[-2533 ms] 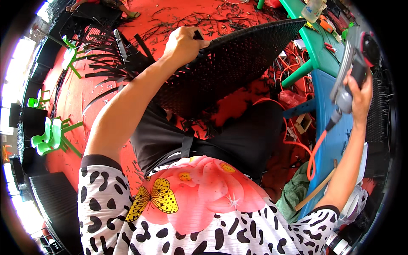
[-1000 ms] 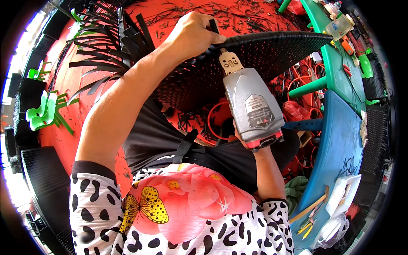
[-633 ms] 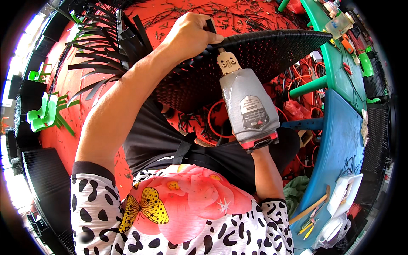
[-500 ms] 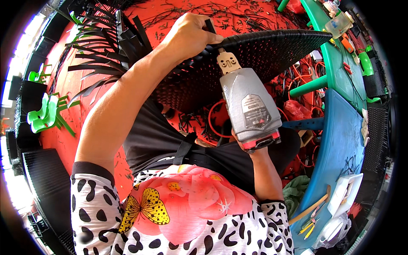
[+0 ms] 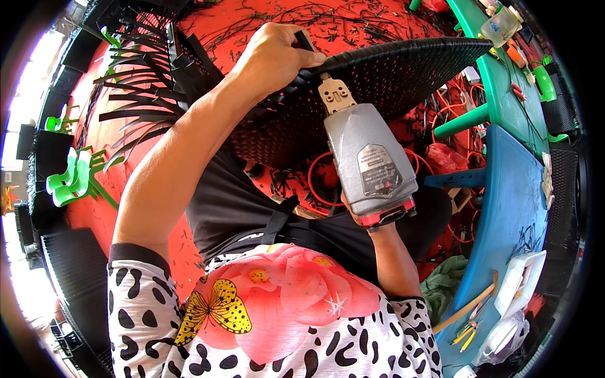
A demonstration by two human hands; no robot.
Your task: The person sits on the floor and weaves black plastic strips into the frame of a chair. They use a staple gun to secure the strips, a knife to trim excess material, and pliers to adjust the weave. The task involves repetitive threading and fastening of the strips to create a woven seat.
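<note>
A black woven wicker panel [image 5: 403, 75] slants across in front of me, its thick wrapped rim uppermost. At that rim, my left hand [image 5: 272, 57] is closed on a black plastic strip [image 5: 305, 41], its fingertips touching the edge. My right hand [image 5: 365, 220] is wrapped round a grey staple gun [image 5: 370, 157] from below; the tool's body hides most of the fingers. The gun's beige nose plate [image 5: 337, 95] points up to the underside of the rim, near my left fingertips. Loose strip ends [image 5: 142, 94] fan out to the left of the panel.
Black offcuts lie over the red floor [image 5: 220, 31], and a red hose [image 5: 313, 183] loops beneath the panel. On the right stand a green table [image 5: 513, 107] and a blue table [image 5: 510, 189] with a white tray [image 5: 518, 283] and a hammer [image 5: 469, 305]. Green chairs [image 5: 72, 179] are at left.
The view has shifted slightly. Both hands, the staple gun and the panel keep nearly the same positions relative to each other.
</note>
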